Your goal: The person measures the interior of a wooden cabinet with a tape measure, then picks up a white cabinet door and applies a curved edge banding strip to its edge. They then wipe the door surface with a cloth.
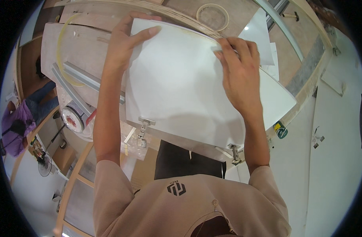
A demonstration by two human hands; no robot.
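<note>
A white cabinet door [181,75] lies in front of me, with a metal hinge [144,127] at its near left and another hinge [234,153] at its near right. My left hand [129,37] grips the far left corner, thumb flat on the white face and fingers over the far edge. At the far right corner, my right hand [240,65] is closed with bent fingers on the door's edge. Whether a small thing sits under those fingertips is hidden. A thin strip shows along the far edge between both hands.
Another white panel [277,100] lies under the door at right. Around are a pale ring-shaped roll [213,17], a yellowish hoop [59,51], grey metal profiles [84,77], a round tub [73,119], a green-and-yellow tape measure [280,129] and a hammer [291,15]. A person in purple [21,122] is at left.
</note>
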